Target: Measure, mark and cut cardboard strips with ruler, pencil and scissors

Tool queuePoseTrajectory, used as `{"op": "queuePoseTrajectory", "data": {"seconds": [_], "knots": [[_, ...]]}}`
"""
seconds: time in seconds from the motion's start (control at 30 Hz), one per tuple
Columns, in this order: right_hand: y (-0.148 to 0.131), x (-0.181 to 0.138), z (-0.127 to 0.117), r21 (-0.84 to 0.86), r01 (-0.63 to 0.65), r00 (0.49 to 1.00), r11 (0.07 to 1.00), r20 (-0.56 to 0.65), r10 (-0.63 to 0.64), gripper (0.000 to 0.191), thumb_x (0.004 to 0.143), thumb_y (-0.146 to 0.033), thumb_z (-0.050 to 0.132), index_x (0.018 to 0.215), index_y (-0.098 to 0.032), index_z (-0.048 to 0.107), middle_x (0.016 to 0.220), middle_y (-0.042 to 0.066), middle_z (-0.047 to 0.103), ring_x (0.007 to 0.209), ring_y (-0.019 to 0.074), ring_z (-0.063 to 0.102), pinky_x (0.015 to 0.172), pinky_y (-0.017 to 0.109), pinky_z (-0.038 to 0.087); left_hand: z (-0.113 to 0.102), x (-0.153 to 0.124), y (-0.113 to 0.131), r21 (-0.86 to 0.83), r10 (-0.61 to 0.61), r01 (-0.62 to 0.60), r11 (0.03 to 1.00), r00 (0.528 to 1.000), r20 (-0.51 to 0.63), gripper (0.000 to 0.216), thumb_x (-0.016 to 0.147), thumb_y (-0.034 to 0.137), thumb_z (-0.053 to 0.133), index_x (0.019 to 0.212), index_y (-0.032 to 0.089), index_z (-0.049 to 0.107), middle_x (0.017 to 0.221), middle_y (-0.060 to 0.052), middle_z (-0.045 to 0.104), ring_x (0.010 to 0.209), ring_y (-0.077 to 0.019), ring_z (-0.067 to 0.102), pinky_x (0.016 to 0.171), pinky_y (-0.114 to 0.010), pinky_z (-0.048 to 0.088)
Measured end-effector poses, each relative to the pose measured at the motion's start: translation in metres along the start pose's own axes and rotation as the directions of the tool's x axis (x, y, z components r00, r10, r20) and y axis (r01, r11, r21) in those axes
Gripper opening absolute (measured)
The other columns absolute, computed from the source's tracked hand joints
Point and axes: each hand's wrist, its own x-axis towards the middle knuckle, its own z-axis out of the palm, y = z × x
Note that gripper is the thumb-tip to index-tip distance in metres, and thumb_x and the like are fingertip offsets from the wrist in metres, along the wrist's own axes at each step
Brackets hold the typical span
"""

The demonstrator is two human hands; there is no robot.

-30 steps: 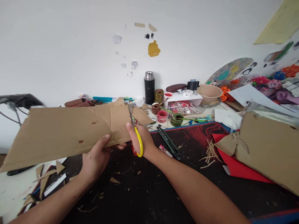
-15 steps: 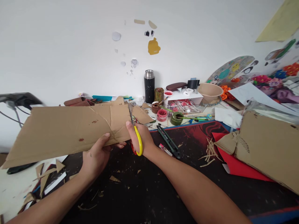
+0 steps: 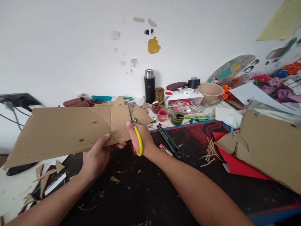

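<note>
My left hand grips the lower edge of a long brown cardboard sheet and holds it up above the dark desk mat. My right hand is closed on scissors with yellow and red handles. Their blades point up into the sheet's right end, along a cut. To the right of the blades, a smaller flap of cardboard hangs past the cut.
A black utility knife lies just right of my right hand. Behind it stand paint jars, a black flask and a bowl. Red paper and folded cardboard lie at right. Cardboard scraps lie at left.
The cardboard, scissors and both hands have shifted very slightly up in view. The grip and the blades' place in the cut look the same.
</note>
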Motion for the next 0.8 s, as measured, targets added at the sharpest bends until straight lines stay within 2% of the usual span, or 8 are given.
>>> {"op": "queuePoseTrajectory", "data": {"seconds": [0.23, 0.37, 0.57, 0.63, 0.7, 0.8], "knots": [[-0.003, -0.001, -0.001, 0.01, -0.03, 0.999, 0.999, 0.014, 0.03, 0.055, 0.117, -0.053, 0.041, 0.069, -0.025, 0.044, 0.066, -0.002, 0.049, 0.067, 0.0178, 0.047, 0.064, 0.03, 0.032, 0.001, 0.0, 0.003, -0.009, 0.002, -0.002, 1.0, 1.0, 0.001, 0.026, 0.078, 0.038, 0.083, 0.092, 0.016, 0.079, 0.08, -0.007, 0.083, 0.059, -0.0233, 0.076, 0.059, -0.033, 0.068], [-0.002, -0.001, 0.0, 0.021, -0.034, 0.999, 0.999, 0.016, 0.034, 0.056, 0.116, -0.056, 0.043, 0.07, -0.024, 0.047, 0.067, -0.001, 0.053, 0.068, 0.0183, 0.051, 0.065, 0.029, 0.033, 0.001, 0.001, 0.005, -0.006, 0.003, -0.003, 1.0, 1.0, 0.0, 0.02, 0.078, 0.035, 0.082, 0.082, 0.015, 0.077, 0.082, -0.01, 0.083, 0.06, -0.0237, 0.076, 0.057, -0.033, 0.067], [-0.004, -0.001, -0.001, 0.01, -0.031, 0.999, 0.999, 0.018, 0.03, 0.057, 0.116, -0.053, 0.043, 0.068, -0.024, 0.045, 0.064, -0.001, 0.05, 0.066, 0.0182, 0.05, 0.064, 0.03, 0.033, -0.004, 0.002, 0.002, 0.038, 0.033, -0.033, 0.999, 0.999, -0.01, 0.025, 0.081, 0.039, 0.084, 0.088, 0.015, 0.079, 0.081, -0.008, 0.081, 0.075, -0.0264, 0.077, 0.069, -0.038, 0.069], [-0.005, -0.001, -0.001, 0.005, -0.041, 0.999, 0.999, 0.005, 0.041, 0.057, 0.116, -0.053, 0.045, 0.067, -0.024, 0.045, 0.064, -0.001, 0.051, 0.067, 0.0185, 0.051, 0.064, 0.03, 0.034, -0.008, 0.003, 0.0, 0.059, 0.037, -0.037, 0.998, 0.999, -0.01, 0.029, 0.089, 0.043, 0.084, 0.095, 0.015, 0.078, 0.093, -0.008, 0.081, 0.083, -0.025, 0.077, 0.075, -0.039, 0.069], [-0.004, -0.003, -0.001, 0.024, -0.053, 0.999, 0.998, -0.004, 0.053, 0.057, 0.116, -0.054, 0.046, 0.067, -0.025, 0.045, 0.063, -0.001, 0.053, 0.066, 0.0186, 0.054, 0.063, 0.03, 0.035, -0.012, 0.005, -0.001, 0.086, 0.03, -0.029, 0.996, 1.0, -0.008, 0.032, 0.1, 0.045, 0.079, 0.112, 0.015, 0.076, 0.111, -0.009, 0.079, 0.095, -0.024, 0.077, 0.083, -0.041, 0.067], [-0.001, -0.005, 0.0, 0.122, -0.111, 0.993, 0.986, 0.048, 0.106, 0.06, 0.115, -0.065, 0.039, 0.071, -0.025, 0.048, 0.053, -0.003, 0.05, 0.056, 0.018, 0.057, 0.059, 0.029, 0.039, -0.022, 0.007, -0.004, 0.146, -0.015, 0.014, 0.989, 1.0, 0.004, 0.035, 0.106, 0.043, 0.074, 0.132, 0.019, 0.07, 0.131, -0.01, 0.073, 0.109, -0.0261, 0.074, 0.092, -0.046, 0.066]]}}
